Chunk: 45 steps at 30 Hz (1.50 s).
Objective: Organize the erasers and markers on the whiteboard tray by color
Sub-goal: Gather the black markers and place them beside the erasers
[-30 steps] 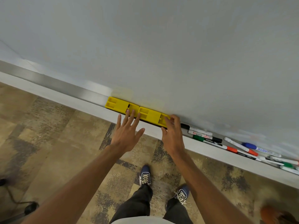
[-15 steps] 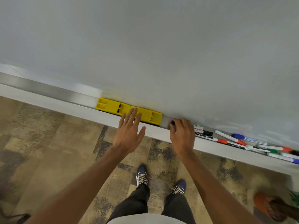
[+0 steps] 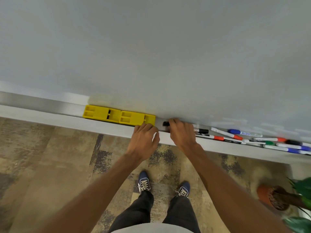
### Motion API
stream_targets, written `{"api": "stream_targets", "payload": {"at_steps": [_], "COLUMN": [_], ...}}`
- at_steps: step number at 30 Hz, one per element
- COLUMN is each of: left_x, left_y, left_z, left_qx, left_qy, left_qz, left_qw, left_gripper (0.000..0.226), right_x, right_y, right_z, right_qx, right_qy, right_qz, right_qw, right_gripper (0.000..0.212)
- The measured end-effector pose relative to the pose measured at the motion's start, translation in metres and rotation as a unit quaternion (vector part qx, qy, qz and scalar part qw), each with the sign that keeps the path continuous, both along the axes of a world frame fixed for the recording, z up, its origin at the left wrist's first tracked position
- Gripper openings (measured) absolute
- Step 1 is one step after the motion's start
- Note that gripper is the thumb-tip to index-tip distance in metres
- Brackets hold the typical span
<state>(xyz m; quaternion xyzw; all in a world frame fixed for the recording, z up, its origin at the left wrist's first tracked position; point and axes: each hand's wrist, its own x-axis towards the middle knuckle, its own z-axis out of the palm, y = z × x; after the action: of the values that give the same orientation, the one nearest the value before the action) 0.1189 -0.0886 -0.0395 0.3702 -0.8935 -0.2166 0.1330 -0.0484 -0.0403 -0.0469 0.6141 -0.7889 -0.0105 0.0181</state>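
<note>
Single head view looks steeply down; whiteboard tray (image 3: 50,113) near, floor (image 3: 42,157) below.

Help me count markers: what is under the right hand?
A black-capped marker pokes out left of the right hand; its barrel, and anything else beneath, is covered.

The whiteboard (image 3: 151,47) is smooth with a soft sheen; the tray (image 3: 47,105) under it looks like brushed metal. The erasers (image 3: 101,113) are matt moulded plastic, the black marker (image 3: 165,123) and other markers (image 3: 225,134) glossy plastic. The carpet (image 3: 42,157) is rough and mottled.
</note>
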Motion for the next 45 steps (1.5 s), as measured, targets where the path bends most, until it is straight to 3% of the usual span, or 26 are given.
{"api": "stream_targets", "payload": {"at_steps": [4, 7, 9, 11, 16, 21, 25, 29, 37, 45], "left_x": [-0.013, -0.022, -0.027, -0.033, -0.044, -0.051, -0.055, -0.051, -0.043, -0.045], "left_y": [0.001, 0.001, 0.002, 0.004, 0.013, 0.019, 0.021, 0.023, 0.025, 0.03], "left_z": [0.006, 0.009, 0.009, 0.011, 0.014, 0.019, 0.016, 0.015, 0.009, 0.013], "left_qx": [0.182, 0.376, 0.448, 0.481, 0.496, 0.521, 0.536, 0.533, 0.55, 0.553], "left_qy": [0.075, 0.126, 0.156, 0.18, 0.215, 0.263, 0.276, 0.298, 0.276, 0.257], "left_qz": [0.108, 0.189, 0.201, 0.192, 0.148, 0.163, 0.226, 0.251, 0.254, 0.25], "left_qw": [0.975, 0.898, 0.857, 0.836, 0.828, 0.796, 0.766, 0.751, 0.746, 0.752], "left_gripper": [0.02, 0.03, 0.042, 0.042, 0.02, 0.024, 0.018, 0.009, 0.002, 0.006], "right_x": [-0.001, 0.0, 0.003, 0.007, 0.015, 0.013, -0.008, -0.03, -0.036, -0.037], "right_y": [0.003, 0.006, 0.008, 0.01, 0.013, 0.019, 0.031, 0.041, 0.031, 0.029], "right_z": [0.005, 0.01, 0.015, 0.024, 0.042, 0.046, 0.035, 0.018, 0.014, 0.009], "right_qx": [-0.07, -0.134, -0.177, -0.199, -0.198, -0.176, -0.166, -0.054, 0.054, 0.06], "right_qy": [0.027, 0.006, -0.017, -0.047, -0.183, -0.247, -0.216, -0.162, -0.097, -0.101], "right_qz": [0.068, 0.071, 0.056, 0.037, -0.007, -0.022, -0.1, -0.149, -0.085, -0.057], "right_qw": [0.995, 0.988, 0.982, 0.978, 0.963, 0.953, 0.957, 0.974, 0.99, 0.991], "right_gripper": [0.03, 0.023, 0.01, 0.013, 0.021, 0.028, 0.02, 0.024, 0.016, 0.004]}}
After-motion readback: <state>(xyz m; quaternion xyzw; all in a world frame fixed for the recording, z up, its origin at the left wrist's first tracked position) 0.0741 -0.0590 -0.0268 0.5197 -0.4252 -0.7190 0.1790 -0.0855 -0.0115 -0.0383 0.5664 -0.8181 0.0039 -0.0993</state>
